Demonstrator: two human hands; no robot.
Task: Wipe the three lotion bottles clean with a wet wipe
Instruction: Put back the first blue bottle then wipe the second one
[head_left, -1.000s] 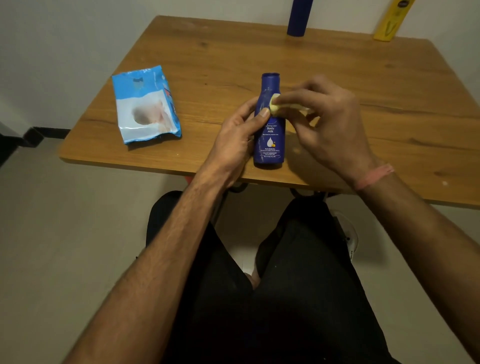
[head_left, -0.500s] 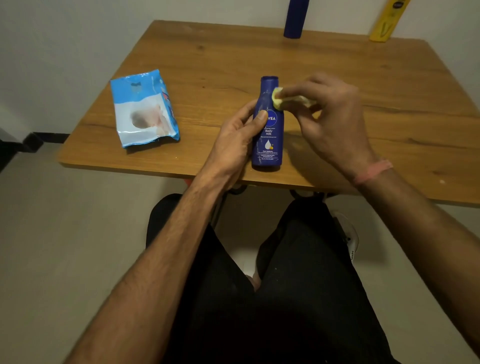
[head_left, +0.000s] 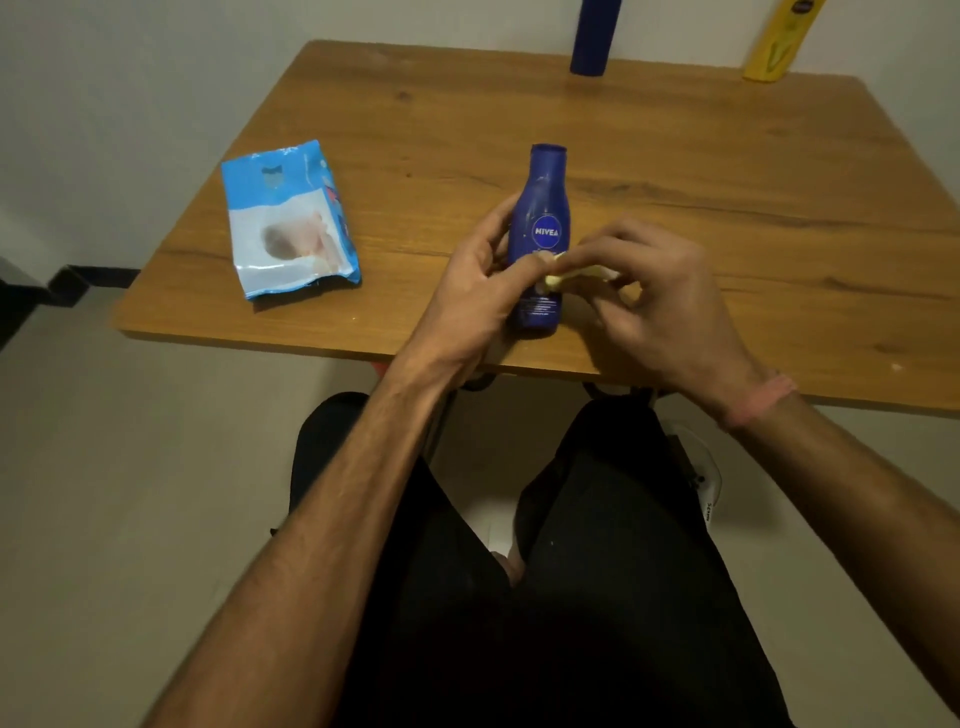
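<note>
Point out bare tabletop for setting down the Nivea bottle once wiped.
Free: the wide stretch right of the right hand, and mid-table between the wipes packet and the far blue bottle. Crowded: near edge, both hands around the Nivea bottle.

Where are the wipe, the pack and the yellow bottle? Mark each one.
wipe (head_left: 563, 275), head view, on the folded edge showing between the fingers.
pack (head_left: 291, 228), head view, on the middle of its printed front.
yellow bottle (head_left: 776, 47), head view, on its body at the table's far edge.
</note>
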